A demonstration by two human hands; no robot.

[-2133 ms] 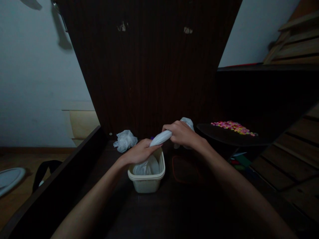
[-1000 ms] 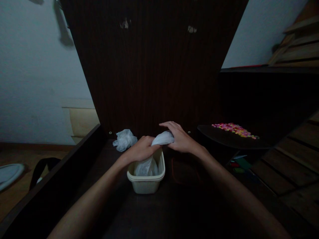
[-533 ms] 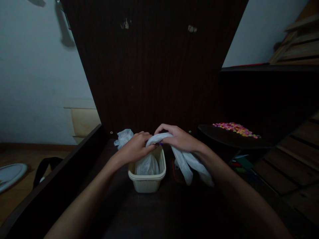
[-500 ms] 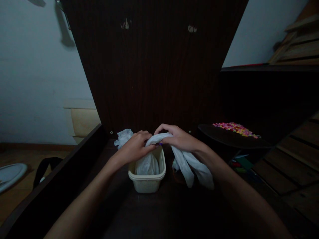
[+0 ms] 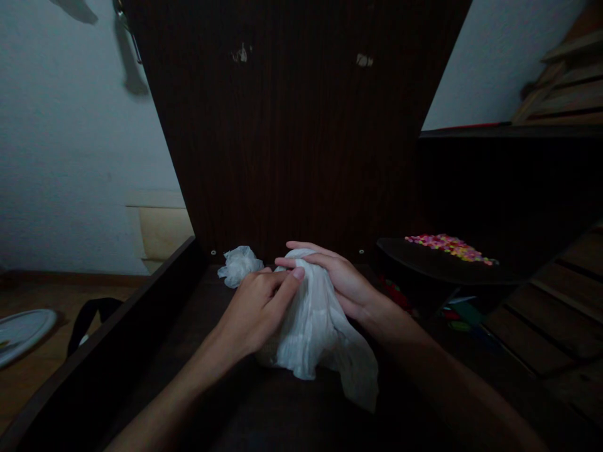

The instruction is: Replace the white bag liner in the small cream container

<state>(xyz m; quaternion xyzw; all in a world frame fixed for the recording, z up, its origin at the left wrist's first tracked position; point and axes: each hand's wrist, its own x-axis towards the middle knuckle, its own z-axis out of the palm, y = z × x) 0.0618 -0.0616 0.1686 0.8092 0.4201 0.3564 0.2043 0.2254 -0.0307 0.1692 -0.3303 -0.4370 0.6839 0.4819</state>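
Note:
A thin white plastic bag [image 5: 313, 326] is bunched between my two hands, its lower part spread loose in front of them. My left hand [image 5: 261, 304] presses on its left side, thumb over the top and the other fingers partly curled out of sight. Across the bag's far upper side lie the long fingers of my right hand [image 5: 346, 279], holding it from the right. The cream basket [image 5: 267, 356] is almost wholly hidden under the bag and my left hand. A crumpled white plastic bag [image 5: 240, 265] rests just beyond my left hand, untouched.
A dark wooden surface [image 5: 188, 383] with a raised left edge [image 5: 141, 295] lies beneath my hands, backed by a tall dark panel [image 5: 301, 138]. On the right, a rounded shelf [image 5: 400, 251] bears a pile of small colourful pieces [image 5: 450, 247]. A white round object [image 5: 26, 333] stands at far left.
The white bag, twisted into a strip over my right wrist half a second ago, now hangs spread out in front, covering the basket. My right fingers have straightened across it.

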